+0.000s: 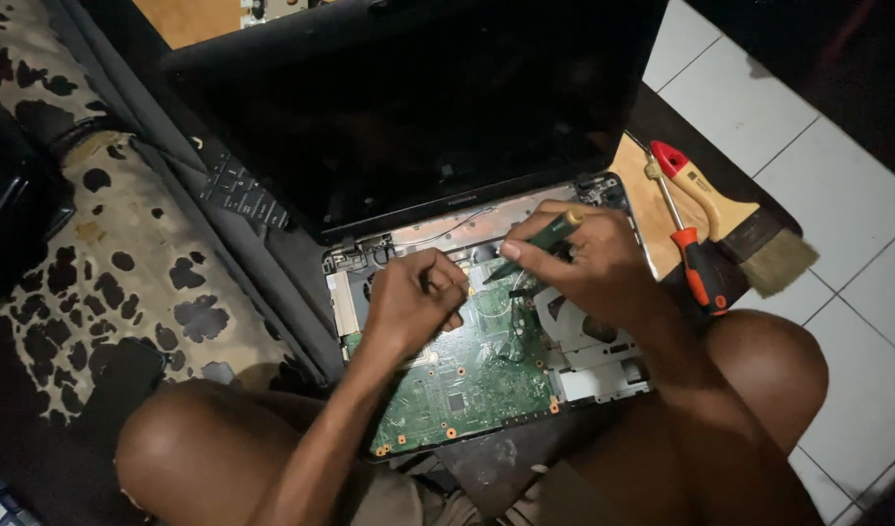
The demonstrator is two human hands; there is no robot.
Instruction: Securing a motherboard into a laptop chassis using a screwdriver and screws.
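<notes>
An opened laptop [603,375] lies between my knees with its dark screen [418,107] tilted up and its green circuit board [467,380] bare. My right hand [589,263] grips a green-handled screwdriver [550,234], its tip pointing down onto the board near the hinge. My left hand [408,302] rests curled on the board's upper left, fingers pressing by the same spot; what it pinches is hidden.
A red-handled screwdriver [701,273] and a wooden-handled paintbrush [735,219] lie on a dark board to the right. White floor tiles [856,195] lie beyond. A patterned cushion [126,253] and a black remote [238,190] sit at left.
</notes>
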